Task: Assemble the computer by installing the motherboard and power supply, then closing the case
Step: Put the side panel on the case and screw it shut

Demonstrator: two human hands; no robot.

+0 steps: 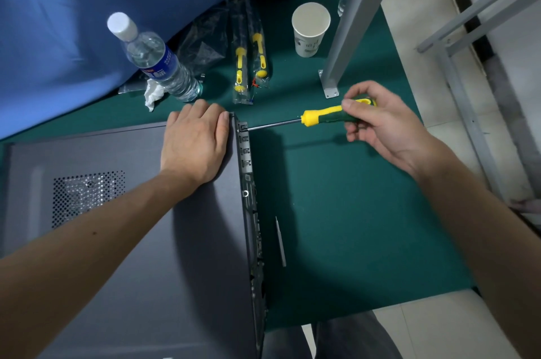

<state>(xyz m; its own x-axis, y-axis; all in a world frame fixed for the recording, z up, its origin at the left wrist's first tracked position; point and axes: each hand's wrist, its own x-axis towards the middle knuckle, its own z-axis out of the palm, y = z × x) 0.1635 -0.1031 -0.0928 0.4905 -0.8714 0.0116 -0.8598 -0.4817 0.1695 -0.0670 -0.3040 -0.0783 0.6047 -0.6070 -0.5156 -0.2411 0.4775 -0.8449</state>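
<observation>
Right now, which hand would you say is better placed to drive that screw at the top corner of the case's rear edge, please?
The right hand: it already grips the screwdriver, whose tip sits at the rear edge's top corner. The left hand lies flat on the side panel, probably steadying it.

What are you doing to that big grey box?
A person is closing up a computer case that lies on its side on a green table. The left hand presses flat on the side panel near its far corner to hold it steady. The right hand holds a yellow and green screwdriver, with its tip at the top of the case's back edge, where a screw would go. A water bottle, a paper cup and two packaged screwdrivers sit behind.
</observation>
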